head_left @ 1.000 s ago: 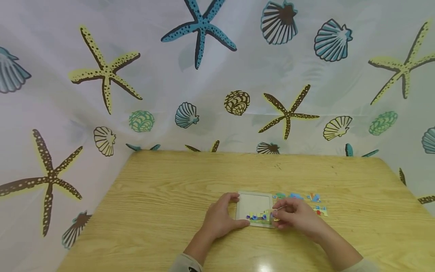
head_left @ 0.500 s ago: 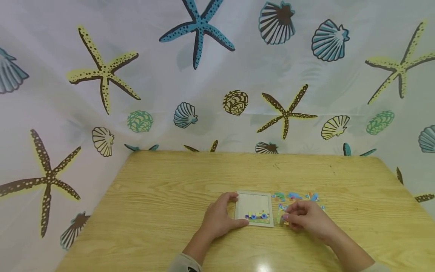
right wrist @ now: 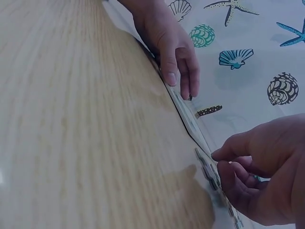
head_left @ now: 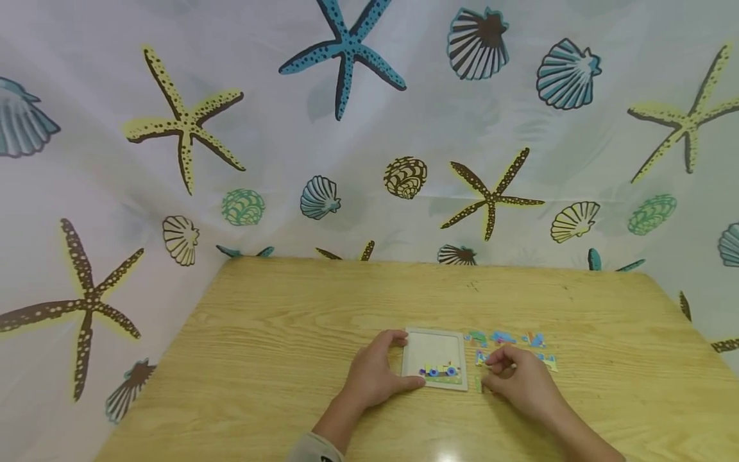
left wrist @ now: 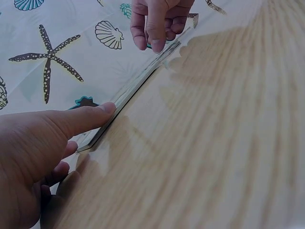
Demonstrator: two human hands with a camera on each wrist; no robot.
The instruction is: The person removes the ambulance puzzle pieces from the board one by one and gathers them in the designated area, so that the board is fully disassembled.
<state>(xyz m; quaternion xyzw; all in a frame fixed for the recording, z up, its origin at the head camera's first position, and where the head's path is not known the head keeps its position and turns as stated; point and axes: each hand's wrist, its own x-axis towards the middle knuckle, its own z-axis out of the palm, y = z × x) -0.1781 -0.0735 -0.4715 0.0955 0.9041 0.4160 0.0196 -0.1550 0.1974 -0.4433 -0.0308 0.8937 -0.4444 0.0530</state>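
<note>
In the head view my left hand [head_left: 375, 370] holds a shallow puzzle tray [head_left: 464, 359] at its left side, thumb on the front edge and fingers at the far left corner. Joined pieces showing a yellow vehicle with blue wheels [head_left: 440, 371] lie along the tray's lower part; its upper part is bare. My right hand [head_left: 522, 382] is just right of the tray, thumb and forefinger bent, a gap between their tips. A green puzzle piece [head_left: 478, 384] lies beside the thumb tip, and another coloured piece [head_left: 481, 357] is at the forefinger tip.
Beyond the right hand lie more loose puzzle pieces: a green one [head_left: 478, 338], a blue one [head_left: 503, 337] and an orange-and-blue one [head_left: 535, 339]. Another piece [head_left: 547, 362] is partly covered by the hand. A patterned cloth [head_left: 358, 212] hangs behind the wooden table [head_left: 288, 321].
My right hand has moved from the tray's right edge, where it pinched a puzzle piece, to the right; the green piece now lies on the table. The left hand has kept its hold.
</note>
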